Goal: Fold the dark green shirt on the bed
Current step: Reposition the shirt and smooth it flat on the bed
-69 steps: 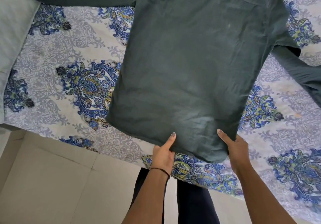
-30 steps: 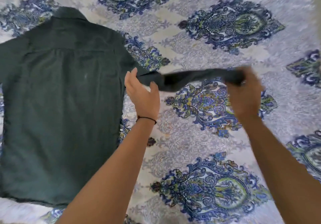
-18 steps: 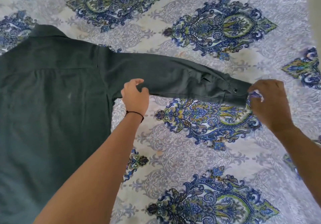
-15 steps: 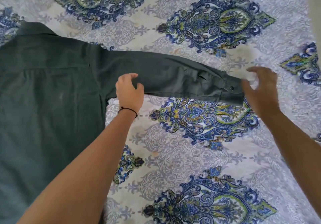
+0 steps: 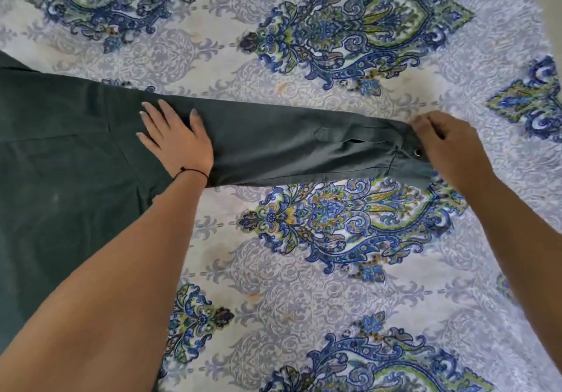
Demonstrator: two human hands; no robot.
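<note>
Dark green shirt [image 5: 60,178] at left of frame, back up on bed [image 5: 334,285]; sleeve [image 5: 289,145] stretched flat rightward. Left hand [image 5: 176,145], curled moments ago, now flat, pressing sleeve near shoulder. Right hand [image 5: 450,151] back at cuff [image 5: 407,166], fingers bent; grip unclear. Sleeve looks ready for folding in.

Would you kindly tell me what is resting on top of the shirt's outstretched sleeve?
The left hand lies flat on the sleeve near the shoulder; the right hand covers the cuff end, hiding whether it pinches the fabric.
</note>
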